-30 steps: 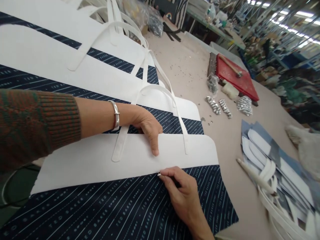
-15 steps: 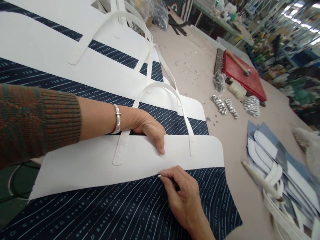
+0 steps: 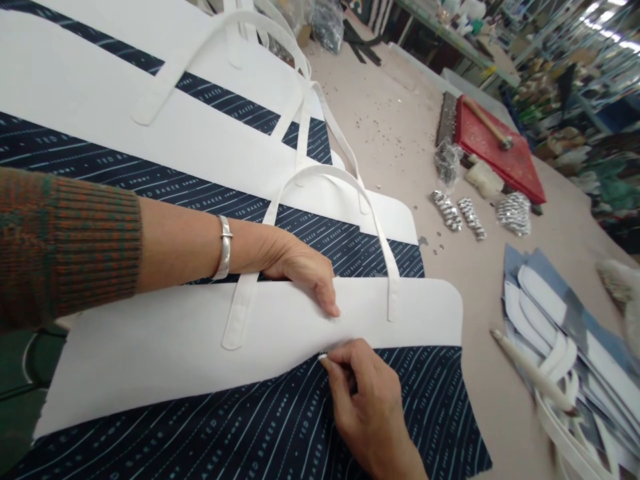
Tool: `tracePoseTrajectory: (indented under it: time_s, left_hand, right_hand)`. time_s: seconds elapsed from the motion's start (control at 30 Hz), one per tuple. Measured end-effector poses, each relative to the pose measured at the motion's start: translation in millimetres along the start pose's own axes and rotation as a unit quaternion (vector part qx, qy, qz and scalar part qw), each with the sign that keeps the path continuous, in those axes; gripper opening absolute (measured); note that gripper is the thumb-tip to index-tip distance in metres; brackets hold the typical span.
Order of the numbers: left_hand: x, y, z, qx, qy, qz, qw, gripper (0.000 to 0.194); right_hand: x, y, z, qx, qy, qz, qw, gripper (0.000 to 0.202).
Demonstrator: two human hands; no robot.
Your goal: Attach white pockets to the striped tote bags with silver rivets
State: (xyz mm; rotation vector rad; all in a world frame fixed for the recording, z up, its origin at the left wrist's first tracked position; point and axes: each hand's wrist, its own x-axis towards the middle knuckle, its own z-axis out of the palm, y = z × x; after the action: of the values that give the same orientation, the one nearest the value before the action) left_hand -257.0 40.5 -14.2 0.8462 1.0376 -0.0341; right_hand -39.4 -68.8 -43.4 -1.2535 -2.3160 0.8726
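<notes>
A white panel with rounded corners and a curved strap handle lies before me, joined along its lower edge to navy fabric with striped lettering. My left hand reaches over the panel's top edge, its thumb on the white face and its other fingers hidden behind. Below it, my right hand is closed in a pinch at the seam, on the raised edge of the navy fabric. A small white bit shows at those fingertips; what it is I cannot make out.
More white-and-navy panels with handles overlap behind. On the table at right are a hammer on a red block, rolls of metal pieces, scattered small bits, and blue-and-white pieces with straps.
My view has shifted slightly, carrying the table things rightward. My left thumb has come a little lower on the panel, and the seam by my right fingertips looks more raised.
</notes>
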Motion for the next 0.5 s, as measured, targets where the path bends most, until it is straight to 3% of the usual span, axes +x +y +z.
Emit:
tracePoseTrajectory:
  time_s: [0.23, 0.5]
  left_hand:
    - [0, 0, -9.1, 0.045, -0.090, -0.019, 0.995, 0.024]
    - [3, 1, -15.1, 0.025, -0.108, -0.020, 0.994, 0.025]
  right_hand:
    - [4, -1, -1, 0.021, 0.014, -0.018, 1.000, 0.012]
    - [4, 1, -11, -0.005, -0.042, -0.062, 0.997, 0.022]
